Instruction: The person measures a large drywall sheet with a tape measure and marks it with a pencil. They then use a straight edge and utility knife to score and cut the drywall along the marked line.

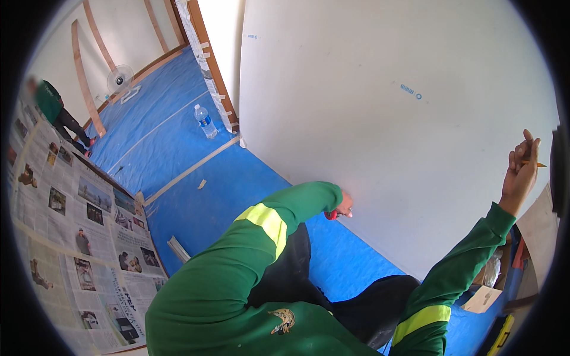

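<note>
Pencil (540,164), approx. level, tip R, is pinched in our R hand (519,173), well R of L hand (345,204) (grip: can't tell).

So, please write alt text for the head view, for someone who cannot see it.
A person's left hand, with a red object beneath it, is low by a large white board; the right hand is raised, holding a pencil. Blue sheeting covers the floor; a plastic bottle and another person are at upper left.

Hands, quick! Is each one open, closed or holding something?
Left hand: closed on a red thing, mostly hidden.
Right hand: holding a pencil.
</note>
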The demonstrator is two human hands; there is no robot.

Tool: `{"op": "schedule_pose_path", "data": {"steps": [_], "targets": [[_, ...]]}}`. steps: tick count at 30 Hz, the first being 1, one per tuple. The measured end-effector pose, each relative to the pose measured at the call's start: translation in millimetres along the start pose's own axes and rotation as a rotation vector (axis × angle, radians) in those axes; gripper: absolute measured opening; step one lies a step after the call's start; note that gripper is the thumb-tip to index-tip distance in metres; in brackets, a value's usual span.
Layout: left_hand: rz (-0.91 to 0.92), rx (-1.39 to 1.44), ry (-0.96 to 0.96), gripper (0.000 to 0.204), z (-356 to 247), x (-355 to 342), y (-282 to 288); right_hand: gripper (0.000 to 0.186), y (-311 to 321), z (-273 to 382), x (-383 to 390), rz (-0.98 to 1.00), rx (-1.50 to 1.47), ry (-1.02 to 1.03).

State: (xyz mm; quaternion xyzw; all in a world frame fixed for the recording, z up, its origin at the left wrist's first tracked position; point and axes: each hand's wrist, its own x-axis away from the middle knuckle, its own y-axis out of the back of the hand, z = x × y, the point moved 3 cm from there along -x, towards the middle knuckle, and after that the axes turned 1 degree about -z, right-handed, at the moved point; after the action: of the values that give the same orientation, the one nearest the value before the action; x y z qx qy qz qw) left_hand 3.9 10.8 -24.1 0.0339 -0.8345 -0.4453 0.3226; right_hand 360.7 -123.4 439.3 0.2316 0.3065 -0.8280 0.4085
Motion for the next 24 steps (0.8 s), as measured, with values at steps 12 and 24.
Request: {"op": "schedule_pose_path", "data": {"steps": [12,24], "targets": [[-0.011,-0.068,0.033,0.050,-3.8,0.6,2.6,0.045,12.1,-6.8,-6.5,0.011,0.010,0.011],[-0.007,-0.098,0.028,0.052,-4.4,-0.3,3.2,0.045,20.8,-2.4,-8.6,0.025,-0.023,0.015]]}}
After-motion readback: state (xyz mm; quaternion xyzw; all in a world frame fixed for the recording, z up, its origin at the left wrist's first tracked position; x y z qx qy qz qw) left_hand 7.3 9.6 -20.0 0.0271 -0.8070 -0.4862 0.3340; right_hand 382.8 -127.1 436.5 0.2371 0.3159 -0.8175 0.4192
